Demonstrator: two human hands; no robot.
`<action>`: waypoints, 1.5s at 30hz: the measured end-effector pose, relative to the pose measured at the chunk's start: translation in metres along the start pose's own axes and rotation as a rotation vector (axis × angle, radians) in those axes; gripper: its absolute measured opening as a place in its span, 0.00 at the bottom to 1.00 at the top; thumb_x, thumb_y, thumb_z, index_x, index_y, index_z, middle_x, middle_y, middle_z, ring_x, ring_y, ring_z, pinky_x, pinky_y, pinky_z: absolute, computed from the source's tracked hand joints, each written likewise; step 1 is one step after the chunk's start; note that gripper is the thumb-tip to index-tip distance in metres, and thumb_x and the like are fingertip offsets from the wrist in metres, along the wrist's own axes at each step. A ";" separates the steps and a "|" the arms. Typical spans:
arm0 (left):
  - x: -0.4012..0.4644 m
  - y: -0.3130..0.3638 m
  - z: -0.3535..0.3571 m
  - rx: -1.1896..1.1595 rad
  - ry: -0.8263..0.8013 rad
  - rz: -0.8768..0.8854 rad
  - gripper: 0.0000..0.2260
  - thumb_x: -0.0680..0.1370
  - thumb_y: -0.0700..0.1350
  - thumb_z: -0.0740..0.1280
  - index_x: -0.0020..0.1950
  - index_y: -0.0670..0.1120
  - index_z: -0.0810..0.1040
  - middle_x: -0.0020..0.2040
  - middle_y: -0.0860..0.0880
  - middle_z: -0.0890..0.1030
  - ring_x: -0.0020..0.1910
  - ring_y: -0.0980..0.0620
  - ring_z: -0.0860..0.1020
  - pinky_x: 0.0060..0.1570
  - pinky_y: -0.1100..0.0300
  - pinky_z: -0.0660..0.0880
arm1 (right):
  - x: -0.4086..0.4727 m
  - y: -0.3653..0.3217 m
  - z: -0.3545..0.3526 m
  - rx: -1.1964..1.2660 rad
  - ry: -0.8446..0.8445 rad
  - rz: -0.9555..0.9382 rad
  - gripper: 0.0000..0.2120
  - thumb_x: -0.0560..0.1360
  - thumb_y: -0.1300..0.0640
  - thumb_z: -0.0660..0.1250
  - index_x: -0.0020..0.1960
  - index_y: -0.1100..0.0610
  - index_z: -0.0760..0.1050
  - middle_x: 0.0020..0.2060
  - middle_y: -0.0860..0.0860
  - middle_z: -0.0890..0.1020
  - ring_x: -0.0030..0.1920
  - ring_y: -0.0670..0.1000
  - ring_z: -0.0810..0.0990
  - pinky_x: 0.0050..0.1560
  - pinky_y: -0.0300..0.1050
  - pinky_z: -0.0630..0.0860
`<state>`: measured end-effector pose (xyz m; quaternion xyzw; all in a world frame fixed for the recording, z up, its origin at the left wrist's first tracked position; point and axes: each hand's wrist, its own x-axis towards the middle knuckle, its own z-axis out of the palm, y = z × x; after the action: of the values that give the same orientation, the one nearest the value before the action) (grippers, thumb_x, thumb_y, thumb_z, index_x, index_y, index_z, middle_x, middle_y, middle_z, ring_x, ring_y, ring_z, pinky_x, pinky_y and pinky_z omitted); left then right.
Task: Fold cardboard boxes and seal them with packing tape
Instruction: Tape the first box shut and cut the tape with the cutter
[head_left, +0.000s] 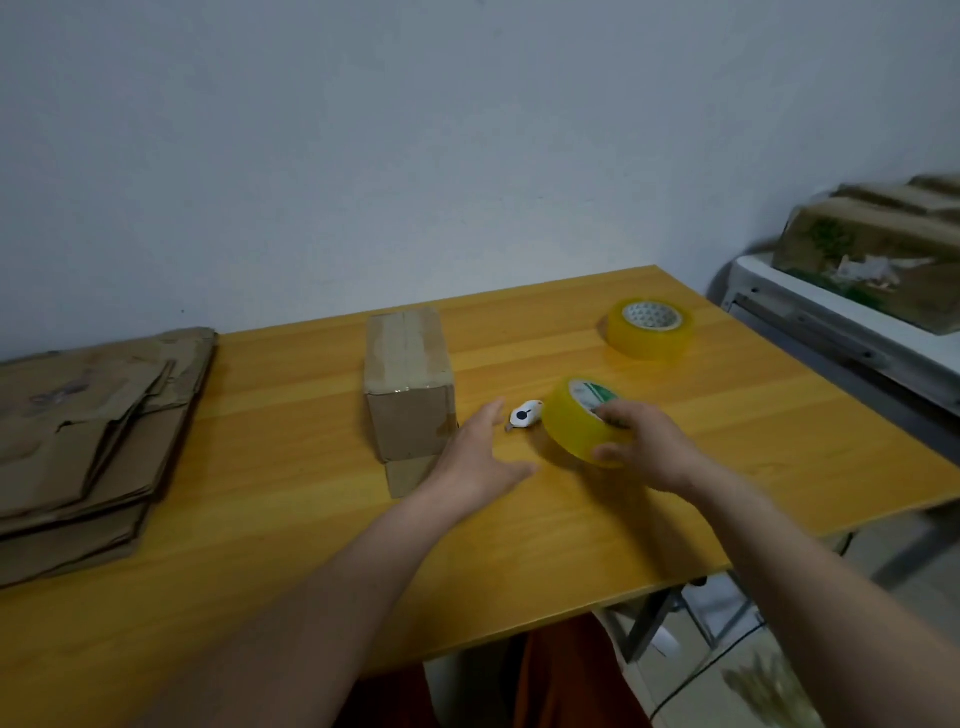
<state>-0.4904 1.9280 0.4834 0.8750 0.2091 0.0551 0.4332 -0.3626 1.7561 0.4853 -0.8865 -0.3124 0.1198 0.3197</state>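
Gripping a glossy yellow tape roll (579, 421) tilted on the wooden table (260, 571), our right hand (641, 447) curls round its rim; its green-and-white core label is unreadable. Our left hand (480, 457) lies flat, fingers straight, beside a taped brown cardboard box (408, 384) and small white cutter (524, 414). Farther off sit another roll (649, 328) and worn flattened cardboard (88, 441).

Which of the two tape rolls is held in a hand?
The nearer roll, tilted up on its edge beside the small white cutter: the right hand grips it. The far roll lies flat on the table, untouched.
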 end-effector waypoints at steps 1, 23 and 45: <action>0.002 0.004 -0.005 -0.029 0.012 0.004 0.44 0.70 0.47 0.77 0.79 0.52 0.55 0.75 0.51 0.65 0.73 0.50 0.65 0.70 0.52 0.67 | -0.003 -0.005 0.000 0.169 -0.011 -0.033 0.14 0.71 0.63 0.73 0.56 0.58 0.77 0.55 0.55 0.80 0.55 0.53 0.77 0.52 0.46 0.72; -0.010 0.048 -0.080 0.339 0.176 0.421 0.45 0.66 0.55 0.78 0.78 0.51 0.59 0.76 0.53 0.62 0.75 0.54 0.59 0.67 0.69 0.53 | -0.008 -0.071 -0.003 0.710 -0.044 -0.344 0.10 0.72 0.63 0.71 0.53 0.60 0.77 0.50 0.58 0.81 0.51 0.55 0.79 0.53 0.51 0.76; -0.009 0.039 -0.109 -0.750 -0.042 -0.021 0.34 0.65 0.66 0.71 0.66 0.50 0.75 0.61 0.44 0.80 0.58 0.44 0.80 0.61 0.44 0.75 | -0.006 -0.128 -0.005 1.273 -0.126 -0.127 0.27 0.76 0.48 0.66 0.66 0.67 0.70 0.60 0.63 0.78 0.60 0.63 0.77 0.62 0.65 0.72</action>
<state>-0.5162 1.9841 0.5822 0.6541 0.1745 0.1052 0.7285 -0.4262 1.8262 0.5716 -0.4941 -0.2504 0.3143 0.7710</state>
